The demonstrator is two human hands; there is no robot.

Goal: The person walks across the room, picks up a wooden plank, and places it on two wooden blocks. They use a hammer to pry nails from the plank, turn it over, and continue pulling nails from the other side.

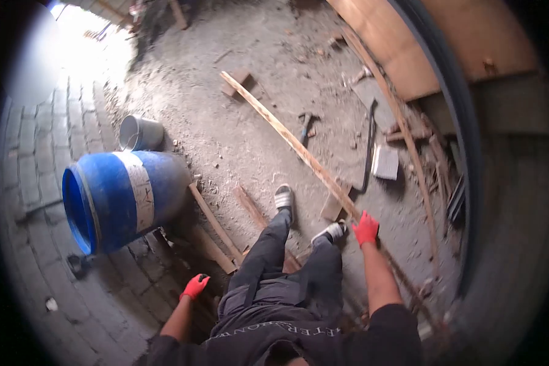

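In a red glove, my right hand (365, 229) is closed around a long wooden strip (287, 135). The strip slants up and left over the ground, its far end above a brick (238, 84). Another brick (335, 201) lies under it closer to my feet. My left hand (194, 286), also gloved in red, hangs low on the left with curled fingers. A small dark patch shows at its fingertips, too small to name. A hammer (307, 127) lies just beyond the strip, and a black pry bar (368, 152) is to its right.
On the left, a blue barrel (113, 198) lies on its side beside a grey bucket (141, 132). Loose planks (213, 222) lie near my legs. A white block (385, 162), scrap wood (436, 161) and a curved dark frame (460, 122) line the right side.
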